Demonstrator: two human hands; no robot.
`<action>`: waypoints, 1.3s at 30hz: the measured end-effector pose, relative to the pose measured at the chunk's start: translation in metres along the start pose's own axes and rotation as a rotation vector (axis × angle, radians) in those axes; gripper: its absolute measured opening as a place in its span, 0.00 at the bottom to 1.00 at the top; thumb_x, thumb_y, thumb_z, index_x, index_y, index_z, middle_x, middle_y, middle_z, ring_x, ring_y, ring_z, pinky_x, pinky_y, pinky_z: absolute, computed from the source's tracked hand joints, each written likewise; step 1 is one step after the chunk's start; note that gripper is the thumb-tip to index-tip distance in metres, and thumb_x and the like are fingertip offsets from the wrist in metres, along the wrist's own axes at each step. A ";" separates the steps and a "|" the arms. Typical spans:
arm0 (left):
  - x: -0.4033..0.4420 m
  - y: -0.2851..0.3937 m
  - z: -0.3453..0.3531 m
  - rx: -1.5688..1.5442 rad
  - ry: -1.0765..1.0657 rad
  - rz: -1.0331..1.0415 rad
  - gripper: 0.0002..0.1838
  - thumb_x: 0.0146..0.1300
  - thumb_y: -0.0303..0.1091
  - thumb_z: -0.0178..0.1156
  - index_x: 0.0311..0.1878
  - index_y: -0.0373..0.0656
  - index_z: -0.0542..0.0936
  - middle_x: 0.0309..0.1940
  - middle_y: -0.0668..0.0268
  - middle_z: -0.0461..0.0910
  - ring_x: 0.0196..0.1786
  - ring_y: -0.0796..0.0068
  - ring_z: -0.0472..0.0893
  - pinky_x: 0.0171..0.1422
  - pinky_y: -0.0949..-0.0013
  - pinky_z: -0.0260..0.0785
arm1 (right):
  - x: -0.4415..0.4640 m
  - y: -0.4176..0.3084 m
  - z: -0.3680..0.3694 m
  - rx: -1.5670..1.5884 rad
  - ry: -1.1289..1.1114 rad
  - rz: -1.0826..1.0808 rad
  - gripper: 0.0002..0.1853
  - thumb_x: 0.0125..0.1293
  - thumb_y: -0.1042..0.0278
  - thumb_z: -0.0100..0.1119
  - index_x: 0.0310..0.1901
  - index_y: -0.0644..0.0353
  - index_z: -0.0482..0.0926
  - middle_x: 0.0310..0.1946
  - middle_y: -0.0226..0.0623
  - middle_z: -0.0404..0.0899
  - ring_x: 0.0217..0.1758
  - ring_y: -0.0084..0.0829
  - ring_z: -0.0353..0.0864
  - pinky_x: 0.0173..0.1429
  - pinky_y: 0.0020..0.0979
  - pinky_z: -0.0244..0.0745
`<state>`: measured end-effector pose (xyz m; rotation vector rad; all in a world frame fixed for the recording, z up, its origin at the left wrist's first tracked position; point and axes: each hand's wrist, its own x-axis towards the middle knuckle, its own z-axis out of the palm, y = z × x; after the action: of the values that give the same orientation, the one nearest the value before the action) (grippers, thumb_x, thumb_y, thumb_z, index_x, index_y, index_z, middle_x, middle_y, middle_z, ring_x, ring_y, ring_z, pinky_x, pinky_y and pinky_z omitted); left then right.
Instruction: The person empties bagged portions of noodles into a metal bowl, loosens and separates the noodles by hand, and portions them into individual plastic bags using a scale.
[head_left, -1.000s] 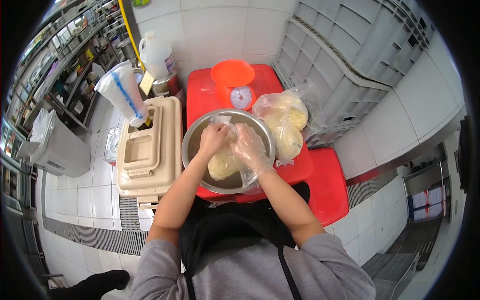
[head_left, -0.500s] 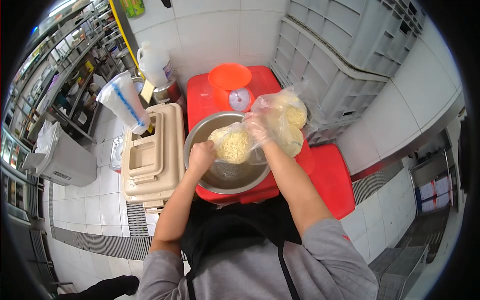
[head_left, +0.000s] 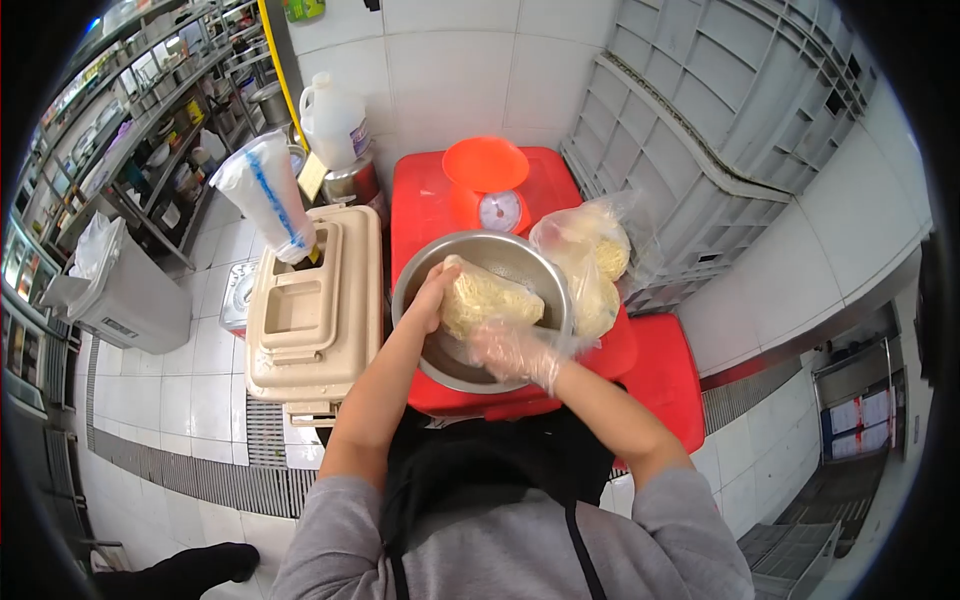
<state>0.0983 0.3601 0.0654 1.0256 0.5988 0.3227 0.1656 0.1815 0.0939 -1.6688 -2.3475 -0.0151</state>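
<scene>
Bag (head_left: 488, 298) sits over the bowl (head_left: 540, 270), its left side clasped by the left hand (head_left: 431, 299), and could slip or tear if the blurred, gloved right hand (head_left: 512, 354) below it, whose grip I cannot tell, tugs the plastic unevenly.

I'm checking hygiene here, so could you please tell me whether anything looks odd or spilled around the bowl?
Yes, one oddity: the right hand wears a clear plastic glove, while the left hand, holding the yellowish bundle, appears bare, an uneven pairing. No spill is evident around the metal bowl.
</scene>
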 end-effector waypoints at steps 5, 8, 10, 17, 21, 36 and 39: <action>0.014 0.012 -0.010 0.344 0.018 0.033 0.28 0.63 0.52 0.53 0.61 0.43 0.68 0.56 0.62 0.72 0.58 0.68 0.70 0.62 0.63 0.61 | -0.029 -0.005 -0.044 0.287 0.355 0.471 0.09 0.54 0.70 0.53 0.36 0.59 0.79 0.37 0.43 0.77 0.43 0.45 0.76 0.50 0.41 0.72; 0.035 0.006 -0.013 0.741 0.098 0.160 0.25 0.65 0.50 0.49 0.53 0.38 0.74 0.49 0.52 0.77 0.53 0.55 0.75 0.59 0.58 0.63 | -0.043 0.014 -0.051 -0.053 0.216 0.779 0.11 0.54 0.70 0.51 0.38 0.61 0.78 0.40 0.42 0.76 0.44 0.45 0.74 0.52 0.40 0.69; 0.049 0.007 -0.008 1.146 0.265 0.244 0.24 0.66 0.49 0.46 0.51 0.37 0.75 0.47 0.45 0.76 0.52 0.48 0.75 0.57 0.54 0.64 | -0.048 0.017 -0.053 -0.202 0.035 0.832 0.14 0.53 0.71 0.51 0.42 0.62 0.77 0.42 0.42 0.75 0.47 0.44 0.72 0.55 0.41 0.66; 0.010 0.038 0.063 0.762 0.232 0.612 0.27 0.68 0.48 0.45 0.20 0.36 0.75 0.15 0.58 0.75 0.21 0.57 0.74 0.32 0.59 0.66 | -0.038 0.008 -0.027 -0.139 -0.040 0.797 0.33 0.50 0.71 0.53 0.62 0.64 0.62 0.46 0.46 0.75 0.52 0.44 0.70 0.59 0.43 0.62; -0.020 0.076 0.098 0.270 -0.013 0.491 0.26 0.69 0.47 0.49 0.16 0.44 0.67 0.13 0.76 0.62 0.17 0.83 0.59 0.22 0.72 0.52 | -0.025 0.015 -0.045 0.063 -0.125 0.947 0.41 0.49 0.69 0.57 0.67 0.63 0.53 0.47 0.50 0.75 0.55 0.47 0.72 0.59 0.44 0.65; -0.056 0.128 0.105 1.017 -0.501 0.724 0.11 0.59 0.35 0.61 0.41 0.39 0.79 0.34 0.62 0.80 0.38 0.74 0.78 0.44 0.69 0.71 | -0.005 0.034 -0.064 1.312 0.779 0.573 0.25 0.55 0.76 0.57 0.58 0.63 0.69 0.46 0.35 0.76 0.48 0.26 0.76 0.49 0.27 0.73; -0.054 0.126 0.101 0.798 -0.212 0.929 0.14 0.57 0.33 0.62 0.45 0.40 0.78 0.40 0.60 0.79 0.40 0.72 0.79 0.45 0.69 0.72 | 0.001 0.038 -0.085 1.343 0.943 0.660 0.17 0.56 0.80 0.56 0.50 0.63 0.76 0.39 0.31 0.78 0.39 0.21 0.77 0.43 0.24 0.74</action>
<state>0.1190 0.3232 0.2306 2.0649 -0.0131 0.8064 0.2184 0.1820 0.1711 -1.1314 -0.6452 0.5929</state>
